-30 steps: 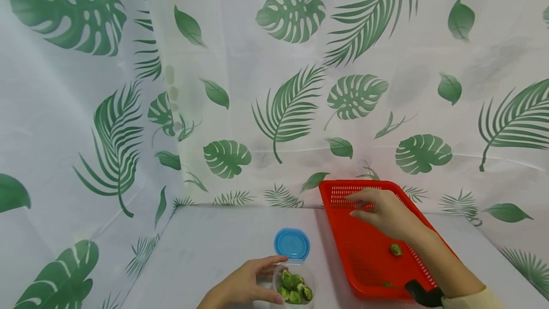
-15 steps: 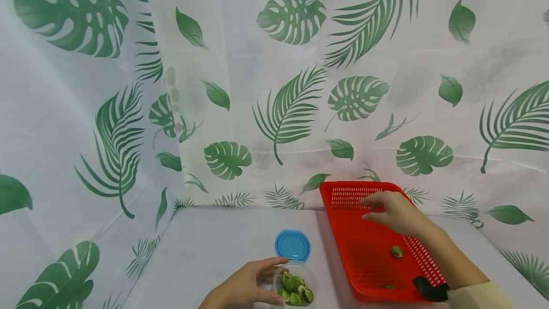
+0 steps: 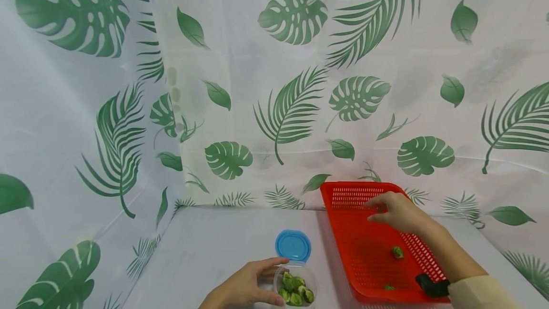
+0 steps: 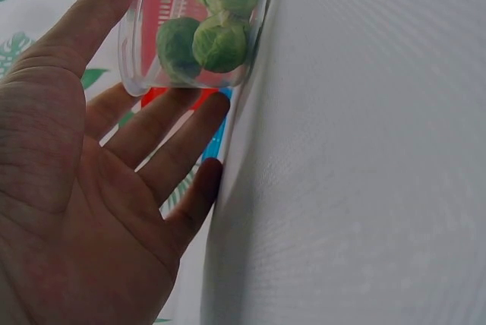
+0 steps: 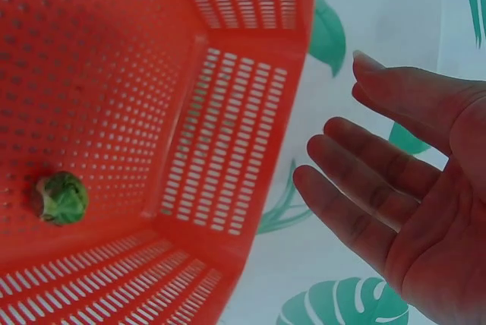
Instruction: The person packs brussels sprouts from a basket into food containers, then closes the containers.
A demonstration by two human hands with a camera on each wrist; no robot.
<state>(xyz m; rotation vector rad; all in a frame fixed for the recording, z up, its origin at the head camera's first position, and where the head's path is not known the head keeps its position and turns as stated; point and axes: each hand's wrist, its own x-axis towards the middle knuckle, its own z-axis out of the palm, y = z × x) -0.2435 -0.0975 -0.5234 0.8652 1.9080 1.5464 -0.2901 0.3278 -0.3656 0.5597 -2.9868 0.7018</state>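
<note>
My left hand [image 3: 250,283] holds a small clear plastic container [image 4: 130,67] at its side, thumb near and index finger far. Several Brussels sprouts [image 3: 293,291] lie inside it, and its blue lid [image 3: 293,246] is flipped back on the table behind. My right hand [image 3: 396,211] hovers over the far part of a red perforated basket [image 3: 338,232], its fingers loosely bent with nothing between them. One Brussels sprout [image 5: 62,198] lies on the basket floor toward the right side. Near the basket's front edge is a smaller green piece [image 3: 389,287], partly hidden.
The light grey table [image 3: 223,237] meets a white leaf-patterned sheet [image 3: 240,123] at the back and left. The basket stands to the right of the container, with its far rim close to the sheet. A black band [image 3: 431,286] is on my right wrist.
My right hand has shifted slightly to the right and toward me above the basket. My left hand and the container look unmoved; the head view has tilted a little.
</note>
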